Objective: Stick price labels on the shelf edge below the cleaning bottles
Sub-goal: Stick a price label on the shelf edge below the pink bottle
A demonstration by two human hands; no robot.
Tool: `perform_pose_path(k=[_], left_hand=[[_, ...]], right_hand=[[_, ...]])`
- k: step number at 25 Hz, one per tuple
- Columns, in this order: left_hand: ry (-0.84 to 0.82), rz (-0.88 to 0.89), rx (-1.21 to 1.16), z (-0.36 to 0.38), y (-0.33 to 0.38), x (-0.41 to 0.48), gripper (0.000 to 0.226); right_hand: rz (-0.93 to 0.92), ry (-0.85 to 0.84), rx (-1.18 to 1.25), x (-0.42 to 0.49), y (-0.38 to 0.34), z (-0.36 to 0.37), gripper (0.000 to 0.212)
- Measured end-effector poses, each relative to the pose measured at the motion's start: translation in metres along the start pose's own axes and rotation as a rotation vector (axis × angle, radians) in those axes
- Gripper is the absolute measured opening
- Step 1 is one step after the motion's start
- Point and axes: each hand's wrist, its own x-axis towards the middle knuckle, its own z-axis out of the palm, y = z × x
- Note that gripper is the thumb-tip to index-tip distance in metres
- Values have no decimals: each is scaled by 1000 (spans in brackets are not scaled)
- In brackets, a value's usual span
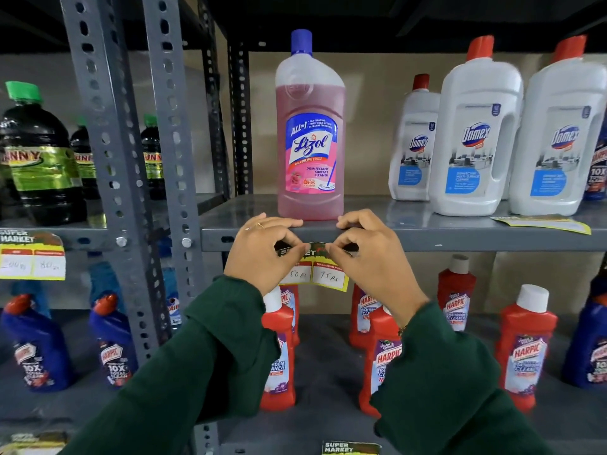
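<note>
A yellow price label (323, 274) with two handwritten white boxes hangs against the grey shelf edge (460, 239), right below a pink Lizol bottle (310, 139). My left hand (266, 251) pinches the label's top left corner. My right hand (368, 251) pinches its top right corner. Both thumbs and forefingers press the label's dark top strip onto the edge. More labels (542, 222) lie flat on the shelf at the right, in front of white Domex bottles (476, 136).
A label (33, 257) is stuck on the left bay's shelf edge under dark green-capped bottles (39, 159). Red Harpic bottles (522, 349) and blue ones (36, 349) fill the lower shelf. Another label (351, 448) sits on the bottom edge. Perforated uprights (111, 159) divide the bays.
</note>
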Motion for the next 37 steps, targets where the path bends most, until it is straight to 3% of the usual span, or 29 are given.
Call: perform_pose_path(k=[7,15,19,21,25,28,33,37], left_hand=[[-41,-5,11,-3,4,0,12],[62,-132,-26,-2,10,6,13],[75,-59,-10,3,8,4,10],[79,-28,24,6,4,3,6],[120,79,205,18,2,-2,35],[208,132,271,26,-4,-4,32],[323,117,207,29,-5,-2,24],[314,124,127,24,-8,-2,24]], right_hand=[[2,6,-54,0,-5,5,12],[54,132,-33,7,-9,10,11],[50,126,-25,6,-9,10,10],[78,123,-13,4,-9,10,25],[133,114,-209,5,-2,16,49],[119,161,-302,5,2,25,63],[82,210,-245,4,7,25,47],[54,206,-161,3,8,20,27]])
